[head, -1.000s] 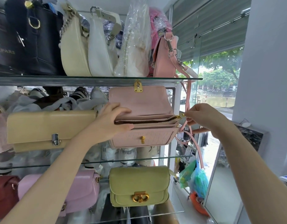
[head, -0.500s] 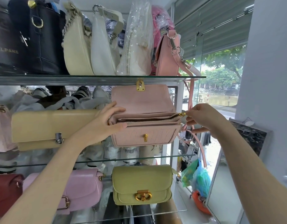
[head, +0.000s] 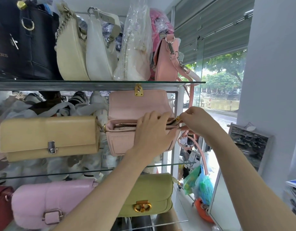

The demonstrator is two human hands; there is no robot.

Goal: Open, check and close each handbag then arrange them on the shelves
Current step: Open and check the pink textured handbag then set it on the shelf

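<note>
A pale pink handbag (head: 122, 140) is held in front of the middle shelf, its flap (head: 137, 104) raised with a gold clasp at the top edge. My left hand (head: 154, 130) lies over the bag's front and top, fingers curled onto the open mouth near the inner zip. My right hand (head: 195, 120) pinches the gold zip pull (head: 178, 118) at the bag's right end. The bag's pink strap (head: 199, 152) hangs down on the right.
On the top glass shelf (head: 100, 83) stand black, cream, white, plastic-wrapped and pink bags. A tan clutch (head: 47, 137) sits left of the pink bag. Below are a pink bag (head: 50, 200), a green bag (head: 154, 194) and a dark red one. A glass window is at right.
My left hand has slid right from the bag's left end to its middle and right front. My right hand still pinches the zip pull at the right end. The camera moved slightly.
</note>
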